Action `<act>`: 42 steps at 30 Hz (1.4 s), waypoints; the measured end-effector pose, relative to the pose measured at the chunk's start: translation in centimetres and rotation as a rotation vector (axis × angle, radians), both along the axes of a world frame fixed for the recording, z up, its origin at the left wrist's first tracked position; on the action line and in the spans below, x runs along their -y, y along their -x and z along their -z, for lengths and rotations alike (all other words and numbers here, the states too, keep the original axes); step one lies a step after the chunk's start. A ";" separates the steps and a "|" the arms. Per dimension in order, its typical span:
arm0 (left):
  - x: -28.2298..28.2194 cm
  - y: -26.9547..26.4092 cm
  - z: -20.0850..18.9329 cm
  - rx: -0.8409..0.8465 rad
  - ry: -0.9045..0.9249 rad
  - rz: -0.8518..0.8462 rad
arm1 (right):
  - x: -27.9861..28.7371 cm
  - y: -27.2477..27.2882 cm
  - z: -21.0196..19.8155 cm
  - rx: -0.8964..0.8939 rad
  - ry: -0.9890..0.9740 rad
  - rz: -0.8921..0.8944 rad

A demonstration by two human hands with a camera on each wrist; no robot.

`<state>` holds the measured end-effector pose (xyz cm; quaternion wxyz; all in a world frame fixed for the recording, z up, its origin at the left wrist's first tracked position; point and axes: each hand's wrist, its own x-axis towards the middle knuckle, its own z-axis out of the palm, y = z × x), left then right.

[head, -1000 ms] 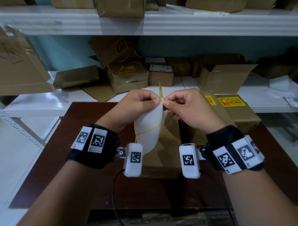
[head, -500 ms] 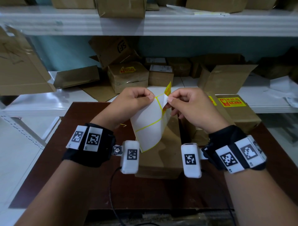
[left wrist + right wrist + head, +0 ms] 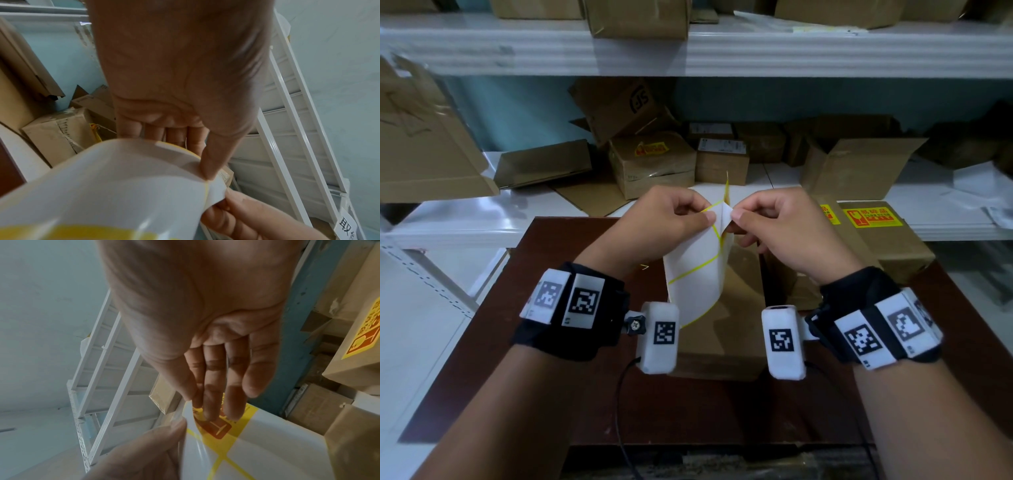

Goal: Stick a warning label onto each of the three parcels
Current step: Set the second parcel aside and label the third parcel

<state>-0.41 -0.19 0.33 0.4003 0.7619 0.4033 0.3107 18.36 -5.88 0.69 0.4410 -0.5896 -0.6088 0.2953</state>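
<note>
A: Start with the head view. What are the hands doing?

B: Both are raised over the dark brown wooden table (image 3: pixel 482 342). The left hand (image 3: pixel 654 226) pinches the top edge of a white backing sheet with thin yellow lines (image 3: pixel 695 274) between thumb and curled fingers. The right hand (image 3: pixel 787 229) pinches a folded-up corner of that sheet, its fingers curled in as well. The thumbs lie just beside each other.

A: And the parcels?

B: A plain brown cardboard parcel (image 3: pixel 726 329) sits on the table directly under the hanging sheet. To the right, a second brown cardboard parcel (image 3: pixel 893 246) carries a yellow and red warning label (image 3: pixel 873 216) on its top. Another brown box partly hidden behind the right hand (image 3: pixel 842 236) shows a yellow label too. Behind stands a white metal shelf (image 3: pixel 722 54) with more cartons.

A: Left wrist view?

B: The left hand (image 3: pixel 180 68) fills the upper part, thumb pressed on the curved white sheet (image 3: pixel 102 186), fingers curled behind it. The right hand's fingers (image 3: pixel 232 217) grip the sheet's corner at the bottom right.

A: Right wrist view?

B: The right hand (image 3: pixel 205 313) has its fingertips laid on a yellow sticker with a red symbol (image 3: pixel 220 428) still on the sheet (image 3: pixel 267 451), thumb closed against the forefinger at the peeling corner. The left hand's thumb (image 3: pixel 156 443) meets the sheet's edge from below. At the right edge a labelled parcel (image 3: pixel 349 353) shows.
</note>
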 end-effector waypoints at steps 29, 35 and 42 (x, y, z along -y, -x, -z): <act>0.2 -0.5 0.3 0.055 0.077 0.032 | 0.2 0.7 0.4 -0.163 0.048 -0.073; 0.3 -0.5 0.2 0.109 0.116 0.048 | -0.2 0.5 1.0 -0.157 0.036 -0.061; 0.1 -0.2 0.1 0.097 0.104 0.038 | -0.4 0.3 1.0 -0.124 0.015 -0.013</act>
